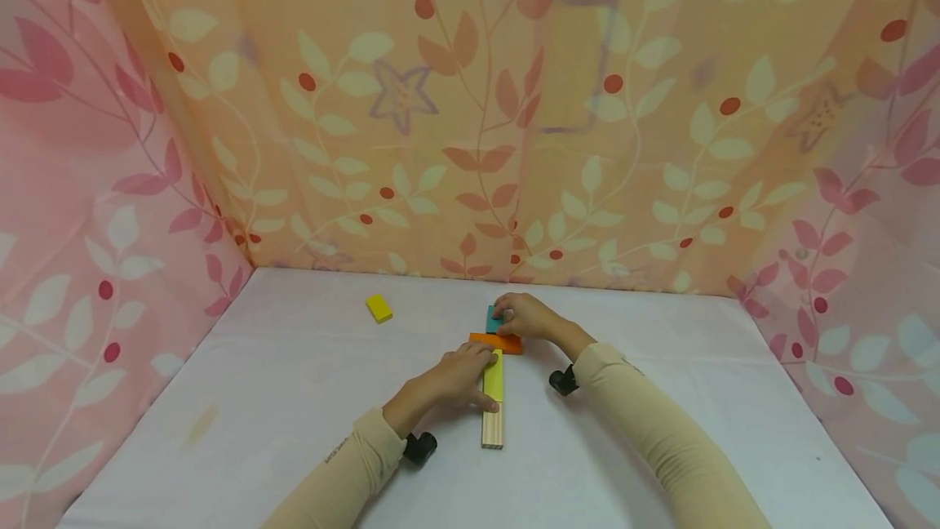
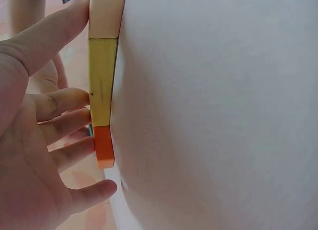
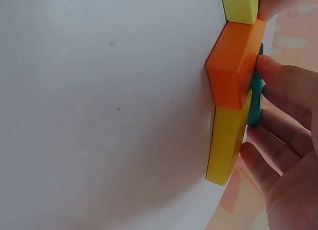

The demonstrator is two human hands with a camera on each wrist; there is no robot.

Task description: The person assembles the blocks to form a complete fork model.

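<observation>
A row of blocks stands on the white table. A plain wooden block [image 1: 493, 433] is nearest, then a yellow-green block [image 1: 494, 382], then an orange block [image 1: 508, 344] lying crosswise. My left hand [image 1: 457, 378] reaches over the row; its thumb touches the wooden block, and its fairly straight fingers rest along the yellow-green and orange blocks. Past the orange block my right hand [image 1: 532, 317] holds a teal block [image 1: 494, 320] between bent fingers and thumb. In the right wrist view a yellow block [image 3: 224, 145] adjoins the orange one, under the right fingers; the hand hides it in the head view.
Another yellow block [image 1: 379, 308] lies apart, toward the back left of the table [image 1: 308, 374]. Floral curtains [image 1: 470, 104] close off the back and both sides. Black wrist cameras [image 1: 420, 448] hang below the sleeves.
</observation>
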